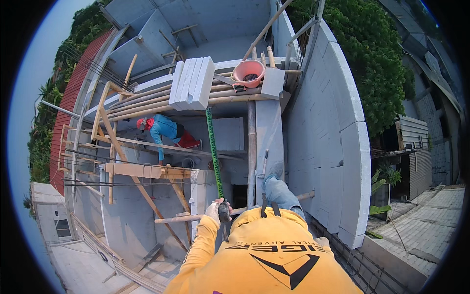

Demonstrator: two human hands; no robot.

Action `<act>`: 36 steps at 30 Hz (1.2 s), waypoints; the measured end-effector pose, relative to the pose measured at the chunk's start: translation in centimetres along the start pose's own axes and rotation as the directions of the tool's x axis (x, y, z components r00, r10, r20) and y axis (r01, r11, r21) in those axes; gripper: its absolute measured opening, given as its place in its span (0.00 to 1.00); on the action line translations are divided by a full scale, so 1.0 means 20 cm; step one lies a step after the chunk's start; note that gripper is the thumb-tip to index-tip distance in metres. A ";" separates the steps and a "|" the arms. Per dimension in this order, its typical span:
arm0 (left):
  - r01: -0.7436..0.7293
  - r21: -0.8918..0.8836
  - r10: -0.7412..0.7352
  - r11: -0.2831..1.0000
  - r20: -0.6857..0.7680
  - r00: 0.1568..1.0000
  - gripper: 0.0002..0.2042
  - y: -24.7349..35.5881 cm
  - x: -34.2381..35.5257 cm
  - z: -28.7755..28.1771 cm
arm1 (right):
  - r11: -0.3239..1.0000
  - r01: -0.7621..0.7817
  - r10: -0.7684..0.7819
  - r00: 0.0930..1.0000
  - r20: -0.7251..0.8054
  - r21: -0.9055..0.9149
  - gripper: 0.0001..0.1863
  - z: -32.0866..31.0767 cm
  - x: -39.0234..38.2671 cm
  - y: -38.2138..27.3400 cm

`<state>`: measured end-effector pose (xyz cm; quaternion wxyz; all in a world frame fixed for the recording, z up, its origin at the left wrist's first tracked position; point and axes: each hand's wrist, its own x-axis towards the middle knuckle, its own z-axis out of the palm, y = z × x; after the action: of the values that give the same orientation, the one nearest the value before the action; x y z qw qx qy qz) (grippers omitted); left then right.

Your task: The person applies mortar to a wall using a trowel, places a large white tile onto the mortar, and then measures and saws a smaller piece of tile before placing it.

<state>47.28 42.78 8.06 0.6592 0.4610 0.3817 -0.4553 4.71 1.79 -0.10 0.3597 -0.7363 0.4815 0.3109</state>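
My left hand (213, 211), in a pale glove, is closed around a dark tape measure (224, 210) low in the middle of the view. Its green tape (214, 149) runs out straight and away from me. The tape's far end meets the underside of a stack of pale lightweight blocks (192, 83), which sits on bamboo poles (147, 104). At the right side of my yellow shirt, a small pale patch looks like part of my right hand (322, 241); its fingers are hidden.
A co-worker (165, 130) in blue bends over on a lower level. A pink bucket (248, 72) stands by a single block (273, 83). Beneath my leg runs a narrow ledge (269, 132) with a hand tool (265, 161) on it. A tall block wall (323, 132) rises right; timber framing (117, 142) stands left.
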 end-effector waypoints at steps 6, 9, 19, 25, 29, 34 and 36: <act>0.038 -0.115 -0.043 0.993 -0.039 0.998 0.14 0.18 0.14 -0.03 | 0.974 0.127 -0.125 0.992 -0.022 0.187 0.11 -0.37 0.52 -0.30; -0.104 -0.096 0.079 0.990 -0.241 0.967 0.12 0.25 0.14 0.01 | 0.910 -0.123 0.153 0.987 -0.043 0.396 0.10 -0.73 0.64 -0.87; -0.061 -0.226 0.015 0.972 -0.200 0.980 0.11 0.49 0.38 0.22 | 0.805 0.226 -0.129 0.969 -0.209 0.549 0.10 -1.62 0.91 -1.86; -0.001 -0.177 -0.030 0.984 -0.167 0.985 0.16 0.93 0.60 0.54 | 0.703 0.043 -0.022 0.999 -0.039 0.709 0.13 -1.49 1.01 -2.05; 0.003 -0.052 -0.011 0.999 -0.157 0.987 0.16 1.31 0.88 0.82 | 0.666 -0.091 0.074 0.996 0.056 0.740 0.13 -1.33 1.10 -2.12; 0.016 -0.203 -0.011 0.979 0.024 1.000 0.17 1.72 1.22 1.20 | 0.319 -0.366 0.179 0.929 0.324 0.874 0.12 -1.15 1.28 -2.39; 0.040 -0.253 -0.034 0.967 0.029 0.999 0.17 1.85 1.34 1.42 | 0.258 -0.392 0.169 0.918 0.358 0.883 0.14 -1.04 1.45 -2.55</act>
<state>92.78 15.00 0.90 0.7087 0.3603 0.4370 -0.4207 64.55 -15.34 -0.29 0.7026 -0.2546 0.6571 0.0990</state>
